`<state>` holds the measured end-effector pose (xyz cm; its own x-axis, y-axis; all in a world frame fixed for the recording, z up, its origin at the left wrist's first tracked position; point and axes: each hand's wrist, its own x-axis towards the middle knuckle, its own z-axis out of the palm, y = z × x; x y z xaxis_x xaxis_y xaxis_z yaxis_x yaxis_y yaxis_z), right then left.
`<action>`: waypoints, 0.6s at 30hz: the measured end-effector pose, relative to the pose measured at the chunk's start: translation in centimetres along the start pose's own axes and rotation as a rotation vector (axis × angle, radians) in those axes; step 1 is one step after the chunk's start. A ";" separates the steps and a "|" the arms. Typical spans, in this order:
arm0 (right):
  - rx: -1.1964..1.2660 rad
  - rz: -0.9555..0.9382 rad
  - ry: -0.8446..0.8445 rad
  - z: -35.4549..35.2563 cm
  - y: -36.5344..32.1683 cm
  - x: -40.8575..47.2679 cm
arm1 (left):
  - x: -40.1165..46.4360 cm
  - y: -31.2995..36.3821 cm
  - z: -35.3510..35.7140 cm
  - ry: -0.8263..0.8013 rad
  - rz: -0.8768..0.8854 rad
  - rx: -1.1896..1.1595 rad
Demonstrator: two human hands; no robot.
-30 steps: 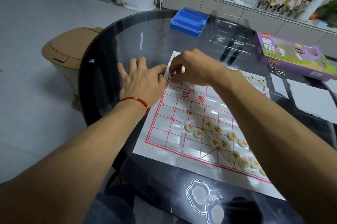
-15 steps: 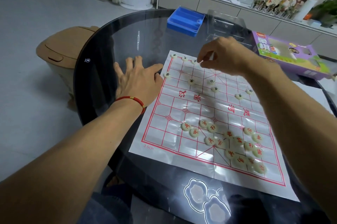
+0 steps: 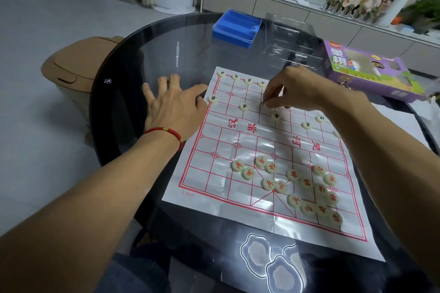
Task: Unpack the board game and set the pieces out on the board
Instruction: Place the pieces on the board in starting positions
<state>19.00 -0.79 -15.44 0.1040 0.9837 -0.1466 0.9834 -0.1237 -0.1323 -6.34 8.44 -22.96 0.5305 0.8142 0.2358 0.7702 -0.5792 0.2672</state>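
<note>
A white paper board [image 3: 238, 140] with a red grid lies on the dark glass table [image 3: 119, 111]. Several pale round pieces with black characters [image 3: 244, 107] stand spaced along its far rows. Several pieces with red characters [image 3: 293, 175] lie in a loose heap near its front right. My left hand [image 3: 176, 107] rests flat on the glass at the board's left edge, thumb touching the paper. My right hand [image 3: 302, 90] hovers low over the far middle of the board, thumb and forefinger pinching a small piece that is mostly hidden.
A blue plastic tray [image 3: 235, 28] and a clear plastic insert [image 3: 290, 40] sit at the table's far side. The purple game box [image 3: 371, 71] lies at the far right. A brown bin [image 3: 78, 64] stands on the floor left of the table.
My right hand has moved from the board's far left corner rightward to the far middle, and dropped lower toward the board. My left hand stays flat at the board's edge.
</note>
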 end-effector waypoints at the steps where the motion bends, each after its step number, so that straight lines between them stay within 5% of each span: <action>1: -0.008 -0.003 0.010 0.0 -0.2 0.4 | 0.0 0.0 0.0 0.001 0.000 0.002; 12: 0.054 -0.128 0.173 1.5 -4.9 4.1 | 0.2 -0.1 0.2 0.009 -0.006 0.021; 18: 0.025 -0.049 0.238 2.0 -4.0 4.2 | 0.1 -0.1 0.2 0.011 0.001 0.010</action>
<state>15.17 3.54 -17.45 0.0915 0.9912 0.0954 0.9845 -0.0757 -0.1581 -6.31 8.61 -23.17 0.5276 0.8130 0.2463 0.7730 -0.5797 0.2576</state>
